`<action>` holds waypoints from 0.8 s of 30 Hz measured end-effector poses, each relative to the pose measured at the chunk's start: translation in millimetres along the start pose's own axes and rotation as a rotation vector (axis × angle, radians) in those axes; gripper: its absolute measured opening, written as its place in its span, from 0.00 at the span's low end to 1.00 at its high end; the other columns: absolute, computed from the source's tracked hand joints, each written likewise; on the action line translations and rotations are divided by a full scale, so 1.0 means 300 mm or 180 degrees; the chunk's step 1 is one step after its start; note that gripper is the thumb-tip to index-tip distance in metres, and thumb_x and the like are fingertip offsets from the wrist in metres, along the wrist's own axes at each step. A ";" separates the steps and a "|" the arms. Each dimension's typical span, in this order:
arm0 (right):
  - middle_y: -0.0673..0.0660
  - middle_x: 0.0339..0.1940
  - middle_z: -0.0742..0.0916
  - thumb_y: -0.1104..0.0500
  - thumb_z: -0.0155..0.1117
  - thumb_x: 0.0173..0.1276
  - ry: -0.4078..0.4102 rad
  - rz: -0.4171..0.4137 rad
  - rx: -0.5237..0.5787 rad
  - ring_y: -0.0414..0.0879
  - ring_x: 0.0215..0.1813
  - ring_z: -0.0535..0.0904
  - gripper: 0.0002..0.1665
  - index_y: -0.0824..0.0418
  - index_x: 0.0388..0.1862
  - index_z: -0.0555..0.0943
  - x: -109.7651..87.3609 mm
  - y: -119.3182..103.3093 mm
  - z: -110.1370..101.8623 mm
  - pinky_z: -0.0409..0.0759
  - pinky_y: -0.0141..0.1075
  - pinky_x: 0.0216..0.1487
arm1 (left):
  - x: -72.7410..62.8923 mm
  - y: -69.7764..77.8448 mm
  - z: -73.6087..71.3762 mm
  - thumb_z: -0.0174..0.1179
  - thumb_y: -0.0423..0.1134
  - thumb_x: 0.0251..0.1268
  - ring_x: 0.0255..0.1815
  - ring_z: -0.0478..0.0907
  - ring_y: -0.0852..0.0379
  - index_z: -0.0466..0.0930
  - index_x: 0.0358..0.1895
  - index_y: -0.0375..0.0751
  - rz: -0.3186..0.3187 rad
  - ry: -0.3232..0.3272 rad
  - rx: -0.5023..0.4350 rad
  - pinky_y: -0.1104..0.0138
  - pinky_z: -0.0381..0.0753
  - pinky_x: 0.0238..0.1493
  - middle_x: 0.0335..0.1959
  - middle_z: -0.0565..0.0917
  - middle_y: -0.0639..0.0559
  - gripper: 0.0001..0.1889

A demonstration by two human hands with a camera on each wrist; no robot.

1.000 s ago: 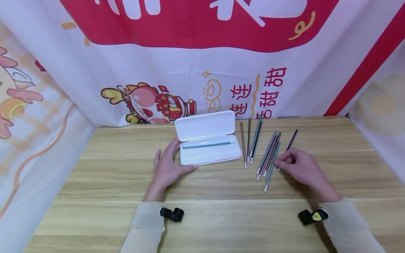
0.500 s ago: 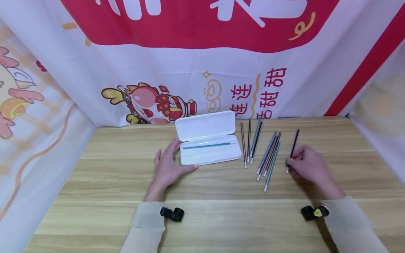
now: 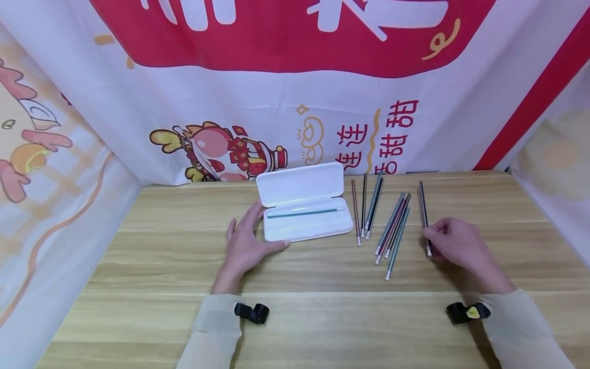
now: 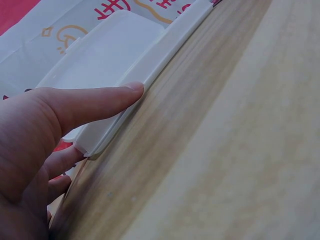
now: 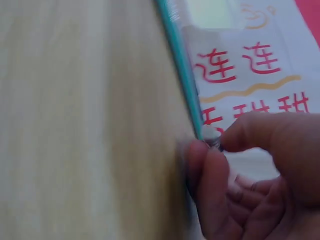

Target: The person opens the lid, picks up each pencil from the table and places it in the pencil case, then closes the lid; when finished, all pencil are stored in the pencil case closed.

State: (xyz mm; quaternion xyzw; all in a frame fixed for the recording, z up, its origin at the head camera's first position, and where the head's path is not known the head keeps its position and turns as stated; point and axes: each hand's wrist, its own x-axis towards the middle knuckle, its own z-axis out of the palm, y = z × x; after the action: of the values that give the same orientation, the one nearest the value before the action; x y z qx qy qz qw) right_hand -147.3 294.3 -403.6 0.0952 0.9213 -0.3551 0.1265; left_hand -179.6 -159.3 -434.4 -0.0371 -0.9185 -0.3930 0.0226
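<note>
The white pencil case (image 3: 309, 230) lies with its lid up at mid-table, and a teal pencil (image 3: 301, 212) is inside it. My left hand (image 3: 244, 247) steadies the case's left end. In the left wrist view the thumb (image 4: 102, 102) presses along the front edge while the fingers sit round the corner. Right of the loose pencils, my right hand (image 3: 457, 243) pinches a dark pencil (image 3: 422, 202) near its eraser end. In the right wrist view a white eraser (image 5: 211, 133) shows between thumb and fingertips.
Several loose pencils (image 3: 392, 225) lie between the case and my right hand, erasers toward me. Another group of pencils (image 3: 372, 207) lies just right of the case. A printed cloth (image 3: 276, 92) hangs behind the wooden table (image 3: 341, 318).
My right hand has moved right, away from the loose pencils, with the dark pencil, whose far end has swung to the left. The left hand and case stay in place.
</note>
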 end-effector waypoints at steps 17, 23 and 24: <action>0.63 0.51 0.90 0.46 0.56 0.87 -0.0142 -0.0747 0.0592 0.46 0.45 0.87 0.25 0.66 0.65 0.77 -0.069 -0.106 0.010 0.92 0.36 0.45 | -0.009 -0.005 0.003 0.86 0.58 0.47 0.89 0.56 0.48 0.54 0.87 0.65 -0.0022 0.0047 0.0023 0.42 0.27 0.90 0.84 0.70 0.55 0.64; 0.64 0.51 0.90 0.50 0.56 0.87 -0.0199 -0.0964 0.0635 0.47 0.44 0.88 0.21 0.66 0.64 0.78 -0.085 -0.136 0.040 0.93 0.37 0.45 | -0.005 -0.004 0.004 0.86 0.59 0.46 0.89 0.57 0.48 0.54 0.87 0.65 0.0000 0.0056 0.0001 0.42 0.27 0.90 0.84 0.71 0.55 0.64; 0.63 0.51 0.90 0.50 0.56 0.87 -0.0211 -0.1004 0.0642 0.47 0.44 0.88 0.21 0.66 0.63 0.78 -0.087 -0.140 0.047 0.93 0.38 0.45 | -0.004 -0.003 0.005 0.86 0.59 0.46 0.89 0.57 0.48 0.54 0.87 0.65 0.0009 0.0051 0.0000 0.42 0.27 0.90 0.84 0.71 0.55 0.64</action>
State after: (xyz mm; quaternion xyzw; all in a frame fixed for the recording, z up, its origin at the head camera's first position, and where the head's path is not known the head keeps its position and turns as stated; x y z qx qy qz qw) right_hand -131.4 252.0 -379.3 -0.0499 0.8799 -0.4640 0.0894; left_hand -178.5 -159.0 -436.1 -0.0351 -0.9182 -0.3933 0.0305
